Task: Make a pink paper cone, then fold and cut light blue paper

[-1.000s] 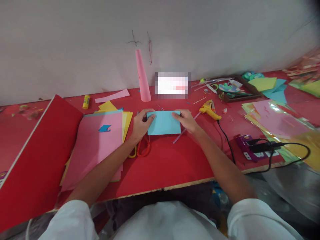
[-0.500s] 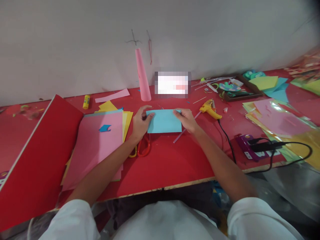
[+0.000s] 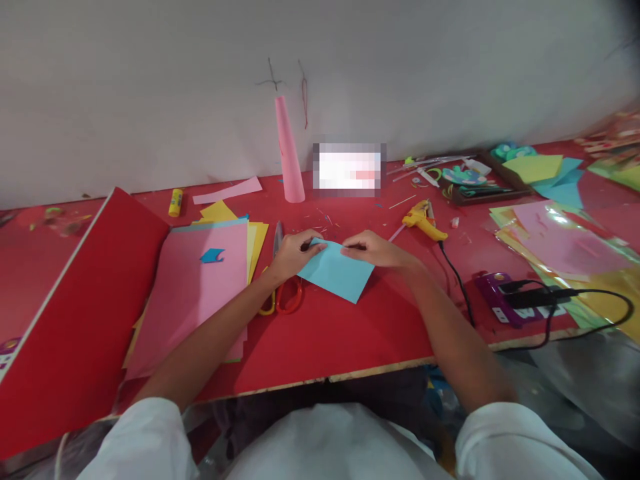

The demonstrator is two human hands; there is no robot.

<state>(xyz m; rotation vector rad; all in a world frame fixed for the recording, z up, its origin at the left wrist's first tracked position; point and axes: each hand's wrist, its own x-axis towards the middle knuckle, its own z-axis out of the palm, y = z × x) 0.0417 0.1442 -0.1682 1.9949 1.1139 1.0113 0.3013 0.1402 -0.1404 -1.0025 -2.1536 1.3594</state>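
Observation:
A light blue sheet of paper is tilted above the red table, its near right corner pointing toward me. My left hand pinches its far left edge between thumb and fingers. On the far edge, a little to the right, my right hand also grips the paper with thumb and fingertips. Scissors with red and yellow handles lie under and beside my left wrist, blade partly hidden by the hand. Behind the hands stands a tall pink paper cone.
At left are a stack of coloured paper, a propped red board and a glue stick. To the right lie a yellow glue gun with its cable, a purple power strip and a dark tray of craft items.
The blue paper has come nearer and turned clockwise, from level to slanted. Both hands shifted toward each other along its far edge, and the right hand's grip moved inward.

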